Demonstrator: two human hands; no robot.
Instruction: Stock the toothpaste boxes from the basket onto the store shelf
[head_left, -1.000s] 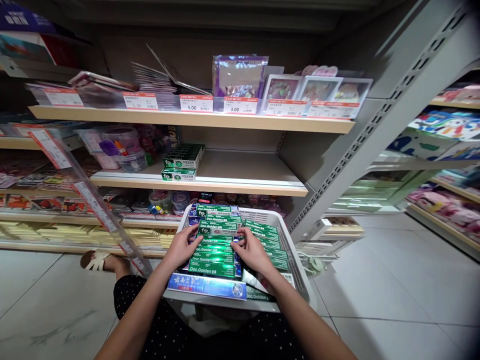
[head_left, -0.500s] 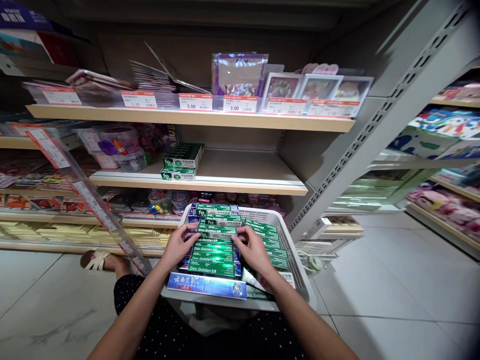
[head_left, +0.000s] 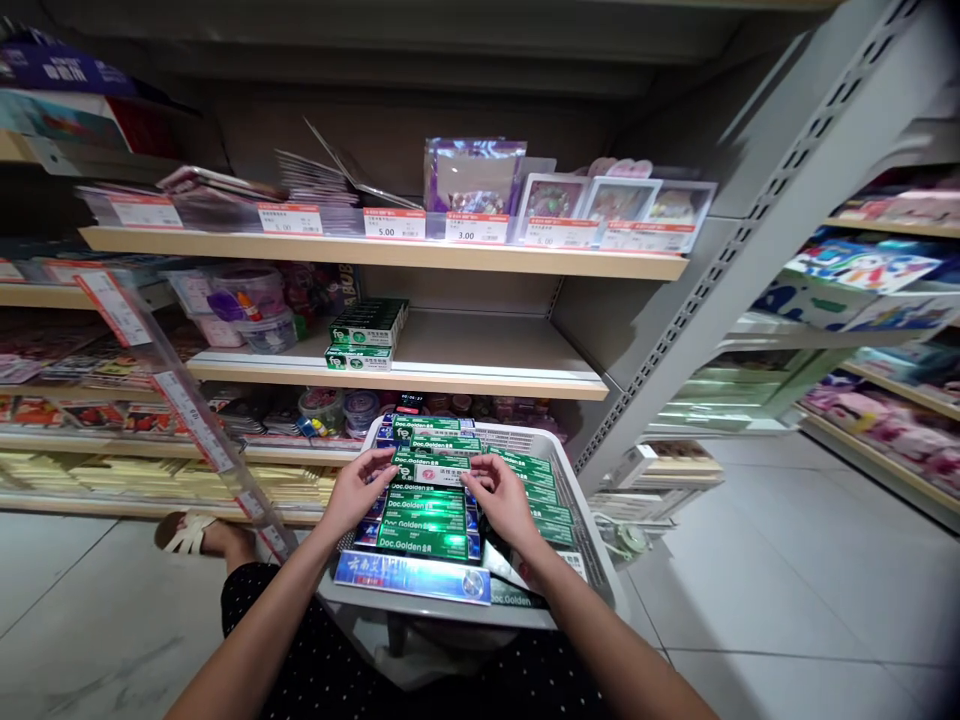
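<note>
Between my left hand point(head_left: 364, 491) and my right hand point(head_left: 501, 497) is a green and white toothpaste box point(head_left: 431, 472), its two ends pinched by my fingers. It is tilted so its white side faces me. Below it lie several green toothpaste boxes point(head_left: 424, 541) in a row, in a grey plastic basket point(head_left: 613, 590) at my lap. A blue toothpaste box point(head_left: 412, 577) lies across the basket's near side. More green boxes point(head_left: 551, 490) sit on the right, partly behind my right hand.
On the middle shelf point(head_left: 480, 350) ahead stand stacked green toothpaste boxes point(head_left: 364, 335), beside clear plastic tubs point(head_left: 259, 310). Price tags line the upper shelf point(head_left: 390, 250). A slotted metal upright point(head_left: 720, 270) rises at the right. A clear price strip point(head_left: 191, 420) slants down at the left.
The held toothpaste box has tipped, so more of its white side shows. Both hands keep their grip on its ends. The camera view has shifted slightly.
</note>
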